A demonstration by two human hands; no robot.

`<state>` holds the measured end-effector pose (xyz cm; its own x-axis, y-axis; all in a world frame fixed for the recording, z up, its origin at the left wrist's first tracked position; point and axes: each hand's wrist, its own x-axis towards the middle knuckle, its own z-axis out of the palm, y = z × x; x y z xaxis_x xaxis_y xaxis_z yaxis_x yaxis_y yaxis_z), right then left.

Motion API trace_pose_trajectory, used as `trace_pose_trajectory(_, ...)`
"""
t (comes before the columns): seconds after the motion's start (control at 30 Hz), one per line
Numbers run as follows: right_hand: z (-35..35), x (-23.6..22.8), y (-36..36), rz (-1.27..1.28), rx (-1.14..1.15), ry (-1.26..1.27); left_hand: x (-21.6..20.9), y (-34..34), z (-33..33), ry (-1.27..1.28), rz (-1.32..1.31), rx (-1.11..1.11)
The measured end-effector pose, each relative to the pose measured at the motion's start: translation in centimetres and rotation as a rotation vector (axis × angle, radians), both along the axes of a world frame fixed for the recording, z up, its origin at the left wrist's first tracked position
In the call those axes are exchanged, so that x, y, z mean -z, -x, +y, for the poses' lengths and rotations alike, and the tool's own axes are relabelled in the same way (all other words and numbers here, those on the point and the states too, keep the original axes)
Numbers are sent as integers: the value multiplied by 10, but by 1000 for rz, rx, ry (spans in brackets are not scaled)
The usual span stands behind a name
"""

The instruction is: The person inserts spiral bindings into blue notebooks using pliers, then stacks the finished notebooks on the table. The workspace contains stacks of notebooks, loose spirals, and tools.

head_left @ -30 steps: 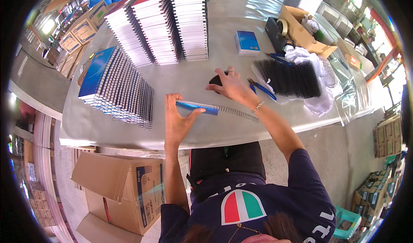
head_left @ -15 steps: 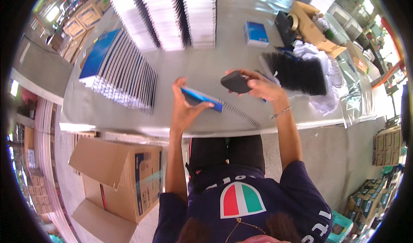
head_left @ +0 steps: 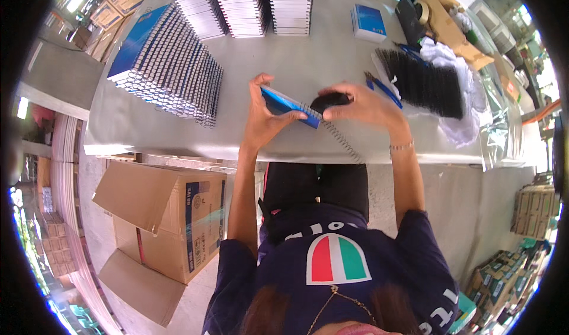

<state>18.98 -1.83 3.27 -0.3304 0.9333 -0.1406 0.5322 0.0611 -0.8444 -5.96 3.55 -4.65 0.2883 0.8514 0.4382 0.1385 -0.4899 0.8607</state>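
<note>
Between the thumb and fingers of my left hand (head_left: 261, 122) is a small blue notebook (head_left: 283, 105), held tilted above the table. A dark wire spiral coil (head_left: 344, 140) runs along its edge at the right end, and the loose length trails toward the table's front edge. My right hand (head_left: 370, 107) is closed around a rounded black block (head_left: 328, 103), whose exact kind I cannot make out. The block is up against or very close to the coil where it meets the notebook; actual contact is hard to see.
Upright spiral-bound notebooks stand in a row (head_left: 172, 62) at left, with tall stacks (head_left: 237, 6) behind. Right of my hands lie blue-handled pliers (head_left: 388, 92), a heap of black coils (head_left: 424, 89) and a small blue notepad (head_left: 368, 22). An opened cardboard box (head_left: 160, 222) sits below the table.
My right hand has brought the black block from apart in the air to the coil at the notebook's right end. The view has shifted, so the table appears higher.
</note>
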Motion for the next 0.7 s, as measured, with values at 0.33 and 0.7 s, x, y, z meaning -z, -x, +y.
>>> trace_pose_trajectory(0.33, -7, 15, 0, 159, 79, -122, -8, 0, -9, -29, 62, 0)
trace_pose_trajectory(0.7, -14, -5, 25, -204, 494, -608, -13, 2, -16, 85, -32, 58)
